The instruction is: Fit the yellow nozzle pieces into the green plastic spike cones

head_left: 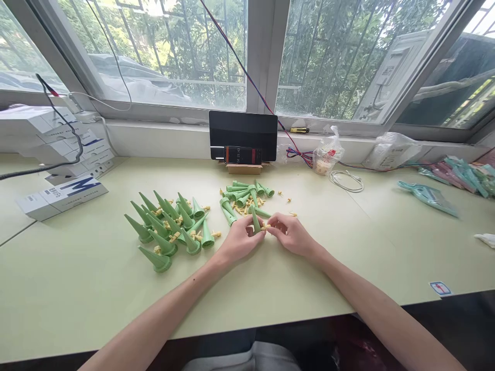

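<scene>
My left hand is closed around a green cone, which points up and leans slightly left. At the cone's right side, my right hand pinches a small yellow piece that meets the cone. Several green cones with yellow pieces on them stand or lean in a group to the left of my hands. Just beyond my hands lies a pile of green cones, with loose small yellow pieces among and beside them.
A black tablet and a phone stand on a cardboard stand by the window. White boxes are stacked at the left. A bagged cup, a coiled white cable and packaged items lie rightward.
</scene>
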### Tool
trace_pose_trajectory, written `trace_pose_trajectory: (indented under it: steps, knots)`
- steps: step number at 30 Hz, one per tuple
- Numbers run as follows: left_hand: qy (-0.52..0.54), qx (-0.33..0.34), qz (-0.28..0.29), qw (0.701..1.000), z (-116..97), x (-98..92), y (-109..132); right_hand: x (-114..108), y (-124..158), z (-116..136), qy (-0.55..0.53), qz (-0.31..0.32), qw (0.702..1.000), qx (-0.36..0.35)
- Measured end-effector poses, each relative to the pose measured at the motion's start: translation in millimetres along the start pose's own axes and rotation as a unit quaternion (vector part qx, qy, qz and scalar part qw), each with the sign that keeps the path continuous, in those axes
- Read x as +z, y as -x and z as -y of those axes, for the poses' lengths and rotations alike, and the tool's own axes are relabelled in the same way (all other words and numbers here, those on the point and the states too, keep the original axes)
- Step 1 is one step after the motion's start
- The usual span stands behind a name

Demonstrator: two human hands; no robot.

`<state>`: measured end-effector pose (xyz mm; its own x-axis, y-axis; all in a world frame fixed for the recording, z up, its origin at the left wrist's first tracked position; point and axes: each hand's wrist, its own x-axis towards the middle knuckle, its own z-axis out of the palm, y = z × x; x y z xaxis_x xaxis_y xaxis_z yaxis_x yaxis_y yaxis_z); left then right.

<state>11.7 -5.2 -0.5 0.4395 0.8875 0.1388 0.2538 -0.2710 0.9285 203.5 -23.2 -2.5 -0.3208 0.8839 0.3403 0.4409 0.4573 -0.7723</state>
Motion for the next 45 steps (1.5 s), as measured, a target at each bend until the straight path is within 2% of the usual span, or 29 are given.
trace_pose_trajectory:
  steps: [15, 31, 45]
  knots:
    - [0.003, -0.002, 0.010, 1.000, 2.2, -0.1, 1.2, 1.1, 1.2, -6.7, 0.016, 0.043, 0.999, 0.011]
    - [0.004, 0.002, 0.023, 1.000, -2.3, 0.6, 2.5, 0.8, 1.1, -7.4, 0.043, 0.064, 0.997, -0.018]
    - [0.003, 0.013, -0.003, 1.000, 0.2, 0.9, -0.3, 1.7, 0.5, -0.2, 0.010, 0.021, 1.000, -0.001]
